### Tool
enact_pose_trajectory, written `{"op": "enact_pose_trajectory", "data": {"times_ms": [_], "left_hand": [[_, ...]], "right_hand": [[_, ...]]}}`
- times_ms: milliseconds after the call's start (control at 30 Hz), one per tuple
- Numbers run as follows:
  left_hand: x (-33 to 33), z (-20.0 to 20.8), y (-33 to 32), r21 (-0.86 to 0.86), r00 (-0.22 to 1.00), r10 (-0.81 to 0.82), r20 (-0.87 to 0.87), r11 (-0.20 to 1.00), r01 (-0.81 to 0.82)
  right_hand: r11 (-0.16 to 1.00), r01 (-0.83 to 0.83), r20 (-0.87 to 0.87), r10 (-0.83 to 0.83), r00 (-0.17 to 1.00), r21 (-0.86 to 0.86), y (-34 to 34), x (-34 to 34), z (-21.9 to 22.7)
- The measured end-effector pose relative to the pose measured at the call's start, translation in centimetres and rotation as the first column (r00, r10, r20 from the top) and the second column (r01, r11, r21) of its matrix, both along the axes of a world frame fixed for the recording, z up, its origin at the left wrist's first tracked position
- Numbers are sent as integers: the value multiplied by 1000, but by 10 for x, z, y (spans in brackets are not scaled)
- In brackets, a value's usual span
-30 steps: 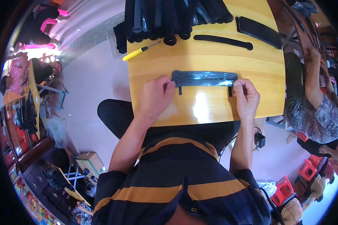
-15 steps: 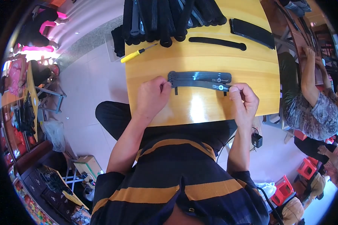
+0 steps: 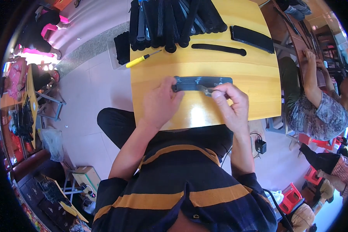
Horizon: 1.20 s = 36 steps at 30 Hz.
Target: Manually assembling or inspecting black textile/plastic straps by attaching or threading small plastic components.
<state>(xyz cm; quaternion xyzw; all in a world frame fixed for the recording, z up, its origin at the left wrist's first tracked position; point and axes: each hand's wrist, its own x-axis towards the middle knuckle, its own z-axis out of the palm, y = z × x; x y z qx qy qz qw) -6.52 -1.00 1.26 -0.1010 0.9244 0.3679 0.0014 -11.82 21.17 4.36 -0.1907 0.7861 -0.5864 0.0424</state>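
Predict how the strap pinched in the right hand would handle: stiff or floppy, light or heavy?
The strap is probably floppy: it appears bent beside the right hand. It's likely light too, looking thin and narrow.

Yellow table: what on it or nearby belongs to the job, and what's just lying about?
Seems for the job:
dark strap stack, at the left hand
strap pinched by the right hand
probably the piled black straps

Probably just lying about:
yellow screwdriver-like tool
clear plastic bag
corded black box
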Motion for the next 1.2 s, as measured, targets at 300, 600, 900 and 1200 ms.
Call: {"op": "enact_pose_trajectory", "data": {"times_ms": [300,600,900,1200], "left_hand": [[-11,-15,31,-4,928,-160,-337,986,169],[-12,-19,27,205,963,-40,-268,974,98],[-30,-38,39,446,973,19,-228,891,87],[-20,-41,23,527,986,46,-159,849,46]], "right_hand": [[994,-108,-232,110,966,25,-30,-5,-5],[984,151,-168,-133,977,99,-21,-1,-55],[926,119,166,-62,984,-359,-31,-6,-71],[979,180,-180,-161,971,100,-27,-26,-77]]}}
